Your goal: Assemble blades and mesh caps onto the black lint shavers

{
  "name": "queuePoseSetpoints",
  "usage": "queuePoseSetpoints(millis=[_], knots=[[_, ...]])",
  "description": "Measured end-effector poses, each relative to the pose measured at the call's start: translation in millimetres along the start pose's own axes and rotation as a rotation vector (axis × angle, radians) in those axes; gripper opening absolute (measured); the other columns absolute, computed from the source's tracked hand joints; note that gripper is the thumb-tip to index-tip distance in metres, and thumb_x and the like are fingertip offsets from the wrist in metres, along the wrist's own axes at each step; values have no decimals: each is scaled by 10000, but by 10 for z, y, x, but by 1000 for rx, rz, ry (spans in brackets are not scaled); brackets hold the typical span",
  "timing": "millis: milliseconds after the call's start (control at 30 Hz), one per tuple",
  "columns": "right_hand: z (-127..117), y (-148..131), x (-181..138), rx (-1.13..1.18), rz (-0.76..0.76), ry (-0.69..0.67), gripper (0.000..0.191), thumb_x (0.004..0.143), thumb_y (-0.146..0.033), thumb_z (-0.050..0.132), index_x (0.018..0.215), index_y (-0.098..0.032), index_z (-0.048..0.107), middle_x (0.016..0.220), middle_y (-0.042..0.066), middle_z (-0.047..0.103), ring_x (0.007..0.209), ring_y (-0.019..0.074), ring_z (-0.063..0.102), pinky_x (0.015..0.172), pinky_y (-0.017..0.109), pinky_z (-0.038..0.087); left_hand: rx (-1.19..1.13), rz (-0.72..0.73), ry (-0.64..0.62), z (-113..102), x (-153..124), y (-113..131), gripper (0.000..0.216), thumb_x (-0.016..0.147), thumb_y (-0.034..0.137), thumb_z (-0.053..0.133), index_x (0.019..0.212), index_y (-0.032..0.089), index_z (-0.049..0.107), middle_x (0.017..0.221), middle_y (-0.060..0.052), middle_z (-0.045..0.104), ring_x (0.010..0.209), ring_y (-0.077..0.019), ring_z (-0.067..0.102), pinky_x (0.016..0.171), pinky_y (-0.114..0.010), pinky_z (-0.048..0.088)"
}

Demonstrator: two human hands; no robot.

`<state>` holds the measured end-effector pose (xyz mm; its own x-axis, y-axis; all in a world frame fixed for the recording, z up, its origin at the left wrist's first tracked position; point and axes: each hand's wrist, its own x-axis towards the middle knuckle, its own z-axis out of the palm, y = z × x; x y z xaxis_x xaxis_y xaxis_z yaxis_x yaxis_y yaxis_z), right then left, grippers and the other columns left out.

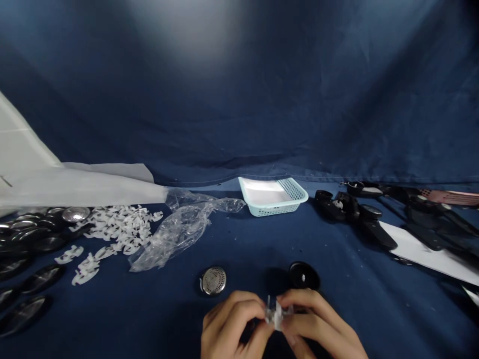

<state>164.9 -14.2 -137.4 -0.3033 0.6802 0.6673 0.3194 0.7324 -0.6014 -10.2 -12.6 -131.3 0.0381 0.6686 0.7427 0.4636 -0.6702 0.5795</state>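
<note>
Low in the head view, my left hand [235,324] and my right hand [318,321] meet, fingertips pinched on a small white and clear plastic piece [277,315]. The fingers cover much of it, so its full shape is hidden. Just beyond my right hand lies a round black part [304,275] with a small white spot in its middle. A round metal disc with perforations [213,280] rests on the blue cloth [247,259], a little beyond my left hand.
To the left are a heap of white plastic pieces [121,227], several glossy black discs [39,276] and a crumpled clear plastic bag [179,232]. A light-blue basket [275,209] lined with white stands at the back. Black handled parts [374,227] and white paper [430,252] lie right.
</note>
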Motion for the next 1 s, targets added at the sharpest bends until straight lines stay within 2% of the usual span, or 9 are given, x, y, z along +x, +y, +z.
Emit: queuePoseSetpoints(millis=[233, 467, 567, 700, 833, 1000], knots=[[-150, -75, 149, 36, -30, -133, 397, 825, 30, 555, 1096, -260, 579, 1027, 61, 647, 910, 170, 700, 813, 225, 569, -81, -186, -133, -53, 57, 33, 209, 764, 47, 672, 764, 224, 562, 709, 43, 642, 563, -96, 599, 504, -172, 482], [-202, -92, 200, 177, 278, -109, 199, 907, -124, 572, 1025, -278, 614, 1011, 35, 654, 954, 173, 660, 833, 252, 543, -32, -172, -157, -16, 24, 46, 168, 777, 161, 737, 793, 224, 583, 677, 42, 612, 552, -103, 560, 512, -193, 462], [-187, -106, 200, 243, 335, -124, 181, 915, -151, 558, 1025, -281, 619, 1024, 41, 642, 959, 186, 652, 822, 278, 547, -23, -205, -158, -17, 39, 62, 138, 792, 162, 706, 773, 219, 582, 677, 37, 615, 559, -106, 564, 517, -197, 463], [-172, -136, 201, 299, 338, -155, 221, 926, -159, 525, 1095, -283, 594, 1047, 50, 624, 945, 193, 648, 812, 304, 554, -78, -354, -190, -28, 82, 87, 102, 796, 185, 676, 752, 210, 588, 670, 34, 620, 548, -105, 568, 499, -191, 459], [-159, -146, 199, 286, 353, -122, 191, 932, -165, 531, 1073, -268, 608, 1043, 58, 633, 953, 196, 652, 814, 299, 554, -171, -525, -233, -29, 122, 115, 92, 799, 254, 671, 767, 200, 604, 692, 16, 640, 561, -114, 581, 502, -195, 467], [-126, -136, 174, 305, 374, -81, 129, 927, -200, 550, 1012, -236, 640, 1099, 85, 648, 978, 208, 673, 824, 289, 566, -241, -605, -270, -10, 113, 113, 139, 783, 263, 685, 710, 196, 589, 661, 13, 638, 575, -120, 573, 527, -202, 464]])
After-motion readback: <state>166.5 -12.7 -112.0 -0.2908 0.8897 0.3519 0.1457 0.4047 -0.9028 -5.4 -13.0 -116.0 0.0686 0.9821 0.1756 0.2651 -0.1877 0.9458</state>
